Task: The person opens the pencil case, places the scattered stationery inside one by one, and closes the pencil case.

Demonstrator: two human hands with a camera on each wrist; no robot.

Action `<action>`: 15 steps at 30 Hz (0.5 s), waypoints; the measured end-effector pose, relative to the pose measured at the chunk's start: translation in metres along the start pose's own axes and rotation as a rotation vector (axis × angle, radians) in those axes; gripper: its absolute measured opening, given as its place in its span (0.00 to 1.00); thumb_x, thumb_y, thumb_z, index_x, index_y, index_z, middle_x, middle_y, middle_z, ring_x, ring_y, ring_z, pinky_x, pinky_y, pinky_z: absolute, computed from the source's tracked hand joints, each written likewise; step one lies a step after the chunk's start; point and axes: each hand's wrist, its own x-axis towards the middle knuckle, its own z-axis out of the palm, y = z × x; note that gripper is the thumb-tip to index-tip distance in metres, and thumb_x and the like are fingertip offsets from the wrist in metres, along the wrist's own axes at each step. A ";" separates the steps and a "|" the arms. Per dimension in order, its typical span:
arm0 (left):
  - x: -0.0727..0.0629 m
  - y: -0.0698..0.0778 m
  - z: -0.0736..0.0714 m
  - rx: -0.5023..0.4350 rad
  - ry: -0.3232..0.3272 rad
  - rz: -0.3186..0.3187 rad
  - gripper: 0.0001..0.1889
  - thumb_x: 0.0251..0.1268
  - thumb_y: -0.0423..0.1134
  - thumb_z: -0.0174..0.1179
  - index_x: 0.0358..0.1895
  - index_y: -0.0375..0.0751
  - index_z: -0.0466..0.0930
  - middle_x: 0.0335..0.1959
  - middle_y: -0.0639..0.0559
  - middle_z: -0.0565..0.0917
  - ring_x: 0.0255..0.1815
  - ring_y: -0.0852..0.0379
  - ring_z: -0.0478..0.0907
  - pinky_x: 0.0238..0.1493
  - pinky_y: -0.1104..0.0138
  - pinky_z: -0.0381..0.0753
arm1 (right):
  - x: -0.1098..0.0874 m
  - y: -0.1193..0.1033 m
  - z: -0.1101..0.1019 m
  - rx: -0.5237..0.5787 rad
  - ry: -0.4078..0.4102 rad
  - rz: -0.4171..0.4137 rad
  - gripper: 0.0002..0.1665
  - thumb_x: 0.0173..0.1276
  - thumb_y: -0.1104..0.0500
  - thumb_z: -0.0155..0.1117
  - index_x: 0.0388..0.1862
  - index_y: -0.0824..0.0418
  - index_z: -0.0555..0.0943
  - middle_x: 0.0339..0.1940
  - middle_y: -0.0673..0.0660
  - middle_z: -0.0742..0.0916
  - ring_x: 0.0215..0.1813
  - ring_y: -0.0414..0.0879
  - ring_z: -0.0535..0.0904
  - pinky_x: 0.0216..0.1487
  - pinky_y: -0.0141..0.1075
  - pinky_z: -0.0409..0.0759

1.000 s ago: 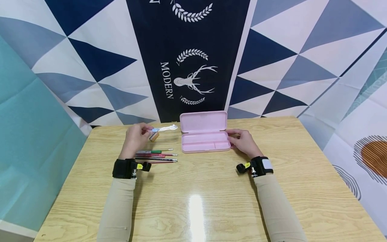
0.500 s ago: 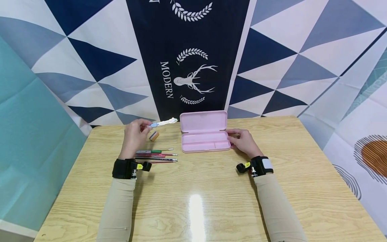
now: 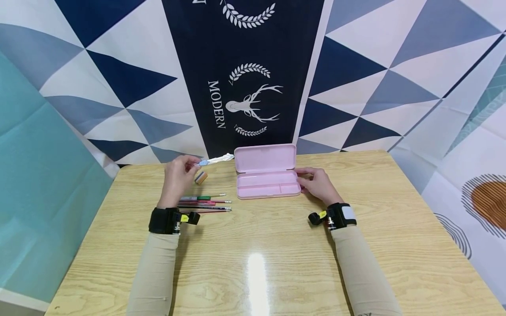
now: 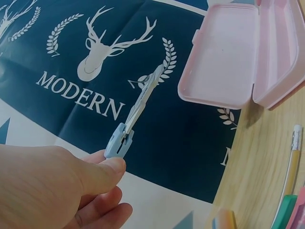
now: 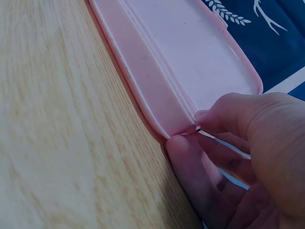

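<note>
My left hand (image 3: 177, 181) pinches a drawing compass by its light blue head, between thumb and fingers. The silver legs of the compass (image 3: 220, 159) point right, toward the raised lid of a pink pencil case (image 3: 265, 159). In the left wrist view the compass (image 4: 143, 102) is held up off the table, its legs together. The case lies open, its divided tray facing up. At the tray's right end my right hand (image 3: 318, 185) grips the edge; in the right wrist view its thumb and fingers hold the corner of the pencil case (image 5: 159, 95).
An orange-and-blue eraser (image 3: 201, 177) lies just below the left hand. Several pencils (image 3: 209, 208) and a green-ended pen (image 3: 203, 198) lie side by side left of the case, partly hidden by the left wrist. A patterned cloth (image 3: 253, 57) hangs behind the wooden table (image 3: 300, 263).
My left hand has lifted the compass away from the eraser, tilting its legs slightly upward, then shifted it a little right. The right hand and pencil case stay in place.
</note>
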 end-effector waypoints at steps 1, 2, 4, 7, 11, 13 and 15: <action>0.000 0.000 0.001 -0.002 -0.003 0.004 0.10 0.82 0.29 0.65 0.56 0.28 0.91 0.48 0.30 0.91 0.45 0.38 0.86 0.43 0.64 0.76 | 0.000 0.000 0.000 0.001 0.000 -0.003 0.26 0.87 0.60 0.64 0.79 0.61 0.82 0.71 0.71 0.85 0.48 0.50 0.84 0.41 0.26 0.87; 0.000 0.000 0.001 -0.001 -0.005 0.008 0.10 0.82 0.28 0.65 0.56 0.28 0.91 0.49 0.30 0.91 0.45 0.38 0.86 0.44 0.63 0.77 | 0.000 0.001 0.000 0.003 0.000 -0.005 0.26 0.87 0.60 0.64 0.80 0.61 0.82 0.71 0.71 0.85 0.48 0.50 0.84 0.41 0.27 0.87; 0.000 0.001 0.003 -0.002 -0.013 0.011 0.10 0.82 0.28 0.66 0.57 0.28 0.91 0.49 0.30 0.91 0.46 0.38 0.87 0.45 0.62 0.78 | 0.001 0.002 0.000 0.007 -0.001 -0.012 0.26 0.87 0.60 0.64 0.80 0.61 0.81 0.72 0.71 0.85 0.48 0.50 0.84 0.41 0.27 0.87; 0.000 0.002 0.006 -0.003 -0.022 0.009 0.11 0.82 0.29 0.66 0.58 0.29 0.91 0.49 0.31 0.91 0.46 0.38 0.87 0.46 0.61 0.78 | 0.002 0.003 0.000 0.010 -0.001 -0.020 0.26 0.87 0.60 0.64 0.80 0.61 0.81 0.73 0.71 0.85 0.49 0.50 0.84 0.41 0.26 0.88; -0.001 0.004 0.011 0.003 -0.036 -0.002 0.10 0.81 0.29 0.67 0.56 0.28 0.91 0.48 0.31 0.91 0.44 0.39 0.85 0.46 0.62 0.76 | 0.002 0.003 0.000 0.008 -0.002 -0.027 0.26 0.87 0.61 0.64 0.80 0.62 0.81 0.74 0.71 0.84 0.49 0.50 0.84 0.41 0.26 0.88; -0.001 0.005 0.014 0.007 -0.042 0.001 0.09 0.81 0.30 0.67 0.55 0.28 0.91 0.47 0.32 0.91 0.43 0.39 0.84 0.46 0.62 0.74 | 0.002 0.003 0.000 0.004 -0.001 -0.029 0.26 0.87 0.61 0.64 0.80 0.62 0.81 0.75 0.71 0.84 0.49 0.51 0.84 0.41 0.26 0.88; -0.001 0.006 0.017 0.008 -0.048 0.007 0.09 0.80 0.30 0.68 0.54 0.28 0.91 0.46 0.32 0.91 0.43 0.39 0.85 0.46 0.62 0.74 | 0.002 0.003 0.000 -0.002 -0.001 -0.027 0.26 0.87 0.61 0.64 0.80 0.62 0.81 0.75 0.71 0.84 0.50 0.51 0.84 0.41 0.26 0.88</action>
